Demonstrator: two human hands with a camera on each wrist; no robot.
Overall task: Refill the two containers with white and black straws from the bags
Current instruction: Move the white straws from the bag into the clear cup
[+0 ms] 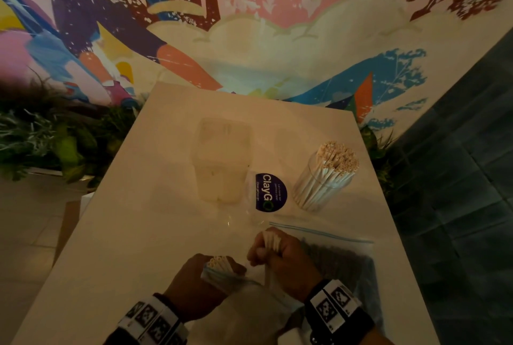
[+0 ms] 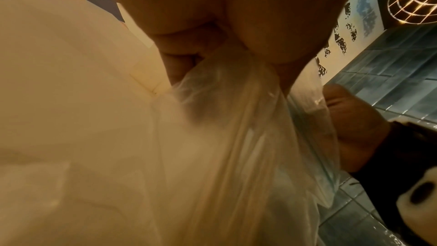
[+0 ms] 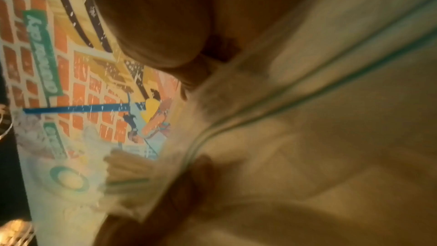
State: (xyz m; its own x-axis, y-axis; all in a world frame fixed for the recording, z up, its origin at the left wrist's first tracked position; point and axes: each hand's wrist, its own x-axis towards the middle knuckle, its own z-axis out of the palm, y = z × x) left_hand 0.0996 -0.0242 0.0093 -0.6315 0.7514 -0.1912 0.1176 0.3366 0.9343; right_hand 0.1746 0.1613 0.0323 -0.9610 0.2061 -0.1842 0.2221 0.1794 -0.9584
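Drawing white straws [image 1: 271, 240] from the bag [image 1: 249, 305]: my right hand [image 1: 280, 255] grips a bunch, left hand [image 1: 194, 286] clamps the bag's mouth; next, I'd carry them to the cylinder container [image 1: 322, 186].

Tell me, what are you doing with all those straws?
A person is pulling white straws out of a clear bag. The right hand grips a bunch of white straws, and the left hand holds the bag's mouth around more. One round container already holds white straws. A bag of dark straws waits on the table.
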